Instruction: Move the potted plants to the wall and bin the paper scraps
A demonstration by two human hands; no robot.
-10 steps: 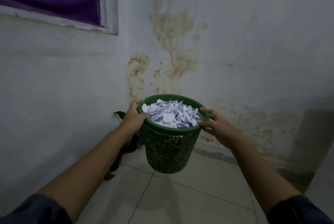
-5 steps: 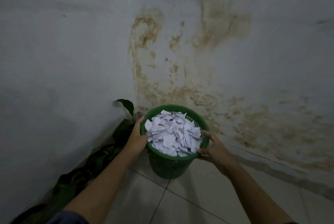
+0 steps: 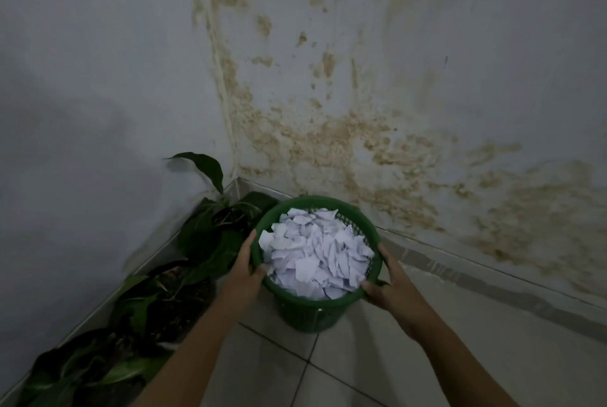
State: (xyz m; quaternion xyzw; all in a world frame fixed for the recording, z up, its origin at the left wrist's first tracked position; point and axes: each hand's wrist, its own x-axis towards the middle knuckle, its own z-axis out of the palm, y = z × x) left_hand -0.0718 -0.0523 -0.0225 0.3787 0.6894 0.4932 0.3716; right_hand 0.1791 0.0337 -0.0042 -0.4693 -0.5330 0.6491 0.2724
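Two bare forearms came up from the bottom edge, left forearm (image 3: 200, 337) and right forearm (image 3: 450, 351). No sleeves, cuffs or gloves visible on either. Left hand (image 3: 244, 270) and right hand (image 3: 389, 288) bare too: no rings, watch, bands or markings that could be made out. Lighting was dim, so finer detail on the fingers (image 3: 250, 239) couldn't be resolved.

A pale tiled floor (image 3: 427, 357) carries the green bin (image 3: 305, 311) near the far corner and potted plants (image 3: 184, 278) along the left wall.
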